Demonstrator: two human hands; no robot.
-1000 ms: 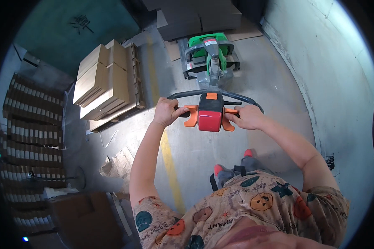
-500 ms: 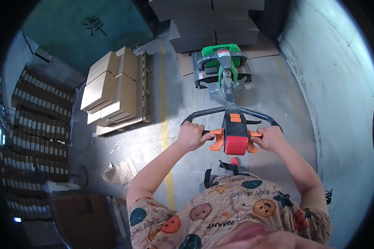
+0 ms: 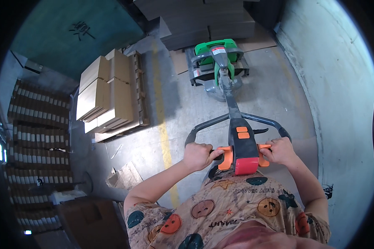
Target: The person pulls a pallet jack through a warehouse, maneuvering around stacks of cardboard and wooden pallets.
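In front of me is a green and grey electric pallet truck with a long tiller. The tiller head is black, with orange buttons on top, orange thumb levers at both sides and a red end close to my shirt. My left hand is wrapped round the left grip of the handle, its thumb at the orange lever. On the other side my right hand is closed round the right grip, thumb by the lever there. A dark looped bar joins the grips to the shaft.
Flat cardboard stacks lie on a wooden pallet at the left, beside a yellow floor line. Beyond the truck rises a large cardboard stack. A pale wall runs along the right. Crumpled brown paper lies on the floor.
The tiller head and both hands have come closer to my body and slightly right. The handle is lowered, and the truck body appears shifted a little left. Both hands keep their hold.
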